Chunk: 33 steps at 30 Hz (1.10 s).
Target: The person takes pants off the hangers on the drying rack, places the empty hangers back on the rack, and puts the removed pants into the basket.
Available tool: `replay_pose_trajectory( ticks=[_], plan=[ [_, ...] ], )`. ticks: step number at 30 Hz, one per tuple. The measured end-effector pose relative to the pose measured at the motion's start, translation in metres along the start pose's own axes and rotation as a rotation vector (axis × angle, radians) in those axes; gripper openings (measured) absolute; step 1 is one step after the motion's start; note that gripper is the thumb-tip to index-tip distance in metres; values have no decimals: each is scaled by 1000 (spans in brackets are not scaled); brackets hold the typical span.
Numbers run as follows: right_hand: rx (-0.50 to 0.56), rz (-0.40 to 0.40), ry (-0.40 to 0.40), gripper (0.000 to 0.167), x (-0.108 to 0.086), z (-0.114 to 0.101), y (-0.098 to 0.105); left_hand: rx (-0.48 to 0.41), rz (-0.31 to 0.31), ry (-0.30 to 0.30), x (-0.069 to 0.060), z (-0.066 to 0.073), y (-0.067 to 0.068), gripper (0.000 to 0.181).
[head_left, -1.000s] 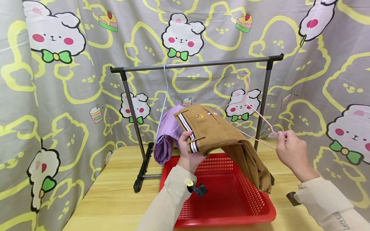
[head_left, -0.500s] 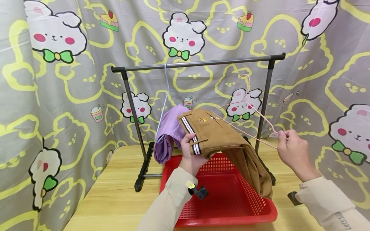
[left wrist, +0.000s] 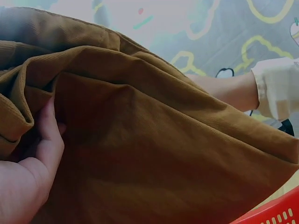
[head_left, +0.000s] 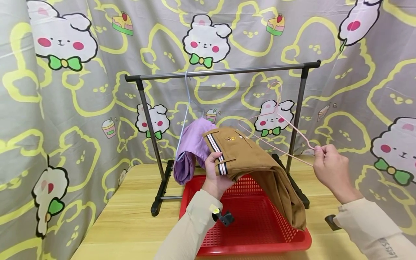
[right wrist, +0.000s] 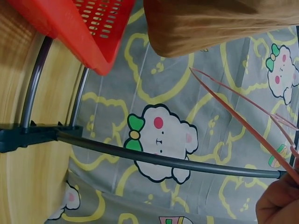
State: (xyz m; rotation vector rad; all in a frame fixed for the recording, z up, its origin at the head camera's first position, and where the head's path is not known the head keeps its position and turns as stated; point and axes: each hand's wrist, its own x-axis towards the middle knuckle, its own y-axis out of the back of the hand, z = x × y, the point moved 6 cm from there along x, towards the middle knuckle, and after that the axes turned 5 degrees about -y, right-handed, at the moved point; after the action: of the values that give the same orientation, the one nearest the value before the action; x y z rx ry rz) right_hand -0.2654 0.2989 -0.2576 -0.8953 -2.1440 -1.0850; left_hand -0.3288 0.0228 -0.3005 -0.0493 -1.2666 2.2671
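Brown trousers (head_left: 250,153) with a striped waistband lie over my left hand (head_left: 217,177), whose thumb presses on the waistband while the fingers are beneath. In the left wrist view, the curled fingers of my left hand (left wrist: 35,170) grip folds of the brown cloth (left wrist: 140,140). My right hand (head_left: 331,169) pinches one corner of a pink wire hanger (head_left: 276,148), its hook pointing up. The hanger's far end is behind the trousers and apart from them. In the right wrist view my right hand (right wrist: 280,200) holds the pink hanger (right wrist: 243,122).
A dark metal rack (head_left: 227,71) stands on the wooden table (head_left: 110,216). From its bar, near the left end, hangs a blue hanger (head_left: 184,126) with purple cloth (head_left: 195,139). A red basket (head_left: 253,249) sits below the trousers. A patterned curtain (head_left: 107,97) surrounds the table.
The trousers in my left hand have moved slightly right and down, off the pink hanger's far end, which now shows fully. My right hand has shifted slightly right.
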Motion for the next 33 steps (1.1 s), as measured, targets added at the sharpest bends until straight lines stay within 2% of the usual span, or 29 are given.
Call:
replay_pose_trajectory(
  ticks=[8, 15, 26, 33],
  plan=[
    [-14, -12, 4, 26, 4, 2, 0, 5, -6, 22, 0, -3, 2, 84],
    [-24, -42, -4, 26, 4, 6, -2, 5, -25, 80, -1, -9, 7, 77],
    [-29, -57, -10, 26, 1, 11, -2, 0, -92, 75, -1, -14, 8, 68],
    [-39, -59, -12, 25, 3, 12, -3, 53, -49, 143, -1, -22, 14, 62]
  ],
)
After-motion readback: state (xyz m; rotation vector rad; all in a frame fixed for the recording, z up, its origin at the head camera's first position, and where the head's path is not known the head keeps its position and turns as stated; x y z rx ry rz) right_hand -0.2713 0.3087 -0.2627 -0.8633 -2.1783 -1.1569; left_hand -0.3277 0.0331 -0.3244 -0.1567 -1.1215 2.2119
